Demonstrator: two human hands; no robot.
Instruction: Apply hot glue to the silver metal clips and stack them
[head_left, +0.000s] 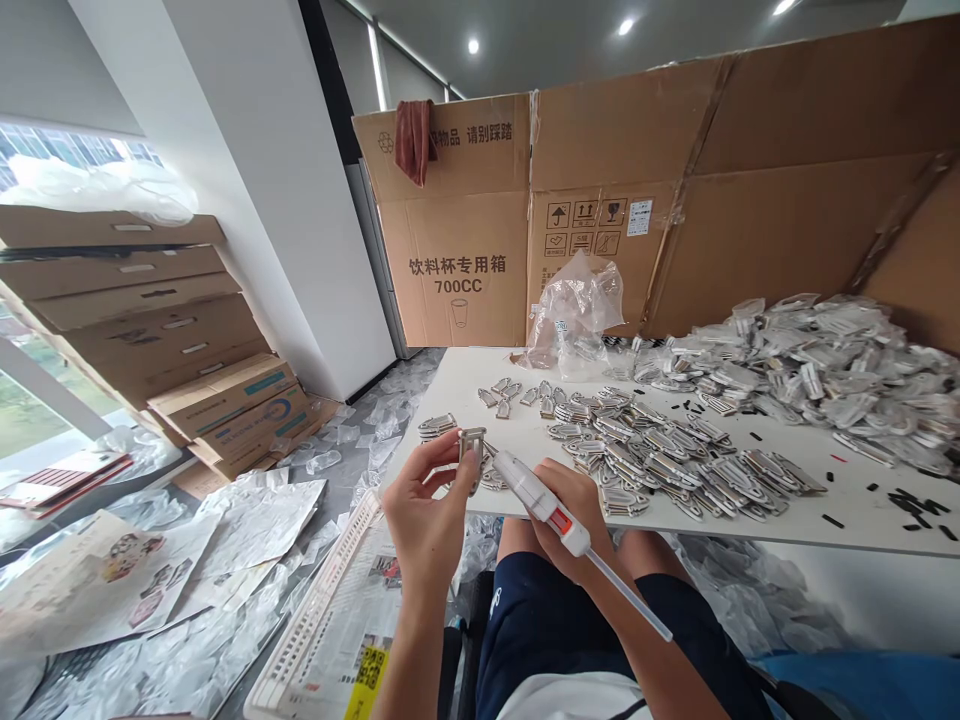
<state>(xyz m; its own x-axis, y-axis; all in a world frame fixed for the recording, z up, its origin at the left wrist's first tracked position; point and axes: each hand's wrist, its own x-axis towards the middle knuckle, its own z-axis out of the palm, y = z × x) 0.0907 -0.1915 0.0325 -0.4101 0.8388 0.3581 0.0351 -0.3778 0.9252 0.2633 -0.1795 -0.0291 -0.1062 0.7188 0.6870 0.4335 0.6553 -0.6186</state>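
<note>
Large cardboard cartons [457,250] stand upright along the far edge of a white bench [457,385], with flattened cartons [135,300] stacked at left and newspaper [330,640] spread on the floor at near left. On the bench, a heap of plastic-wrapped metal clips [817,350] fills the far right, a spread of unwrapped metal clips [675,460] lies at centre, and small black bits [911,505] are scattered at right. At the bench's near edge, a seated person's left hand [427,510] raises a single metal clip [471,450], fingers pinching it clear of the surface. The right hand [570,520] grips a white hot-glue gun [536,500], fingers clenched around its body, its long clear glue stick trailing toward the person and its nozzle just beside the clip.
</note>
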